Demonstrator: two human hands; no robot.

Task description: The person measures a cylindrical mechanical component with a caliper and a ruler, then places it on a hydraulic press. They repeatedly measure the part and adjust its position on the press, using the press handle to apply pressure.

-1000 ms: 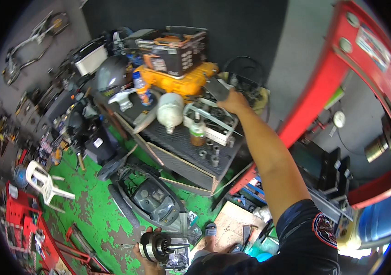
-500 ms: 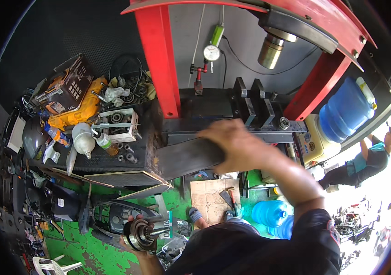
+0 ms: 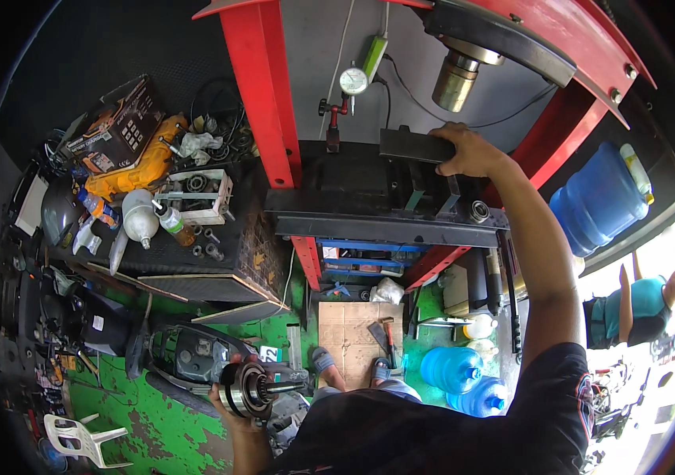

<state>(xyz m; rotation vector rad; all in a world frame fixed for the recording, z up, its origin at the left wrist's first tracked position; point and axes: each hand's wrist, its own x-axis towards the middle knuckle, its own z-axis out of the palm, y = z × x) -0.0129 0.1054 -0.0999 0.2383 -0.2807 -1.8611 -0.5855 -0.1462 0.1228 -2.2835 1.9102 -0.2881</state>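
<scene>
My right hand (image 3: 474, 152) grips the right end of a flat dark metal plate (image 3: 413, 146), raised at the upright steel blocks (image 3: 406, 192) on the press bed (image 3: 385, 228). Whether the plate rests on the blocks I cannot tell. Low on the left, my left hand (image 3: 231, 413) is wrapped round a crankshaft (image 3: 248, 389), its shaft end pointing right and a bearing facing up. The press's metal ram (image 3: 456, 83) hangs above the bed. A small bearing (image 3: 479, 210) sits on the bed's right part.
Red press posts (image 3: 257, 95) flank the bed. A dial gauge (image 3: 353, 81) on a stand is behind it. Left is a workbench with a wooden tray (image 3: 223, 198), spray bottle (image 3: 173, 222) and orange case (image 3: 136, 170). Blue water jugs (image 3: 450, 370) stand on the floor; another person (image 3: 654, 297) is at far right.
My right hand has carried the plate up and away from me, from in front of the bed to the steel blocks. My left hand keeps hold of the crankshaft.
</scene>
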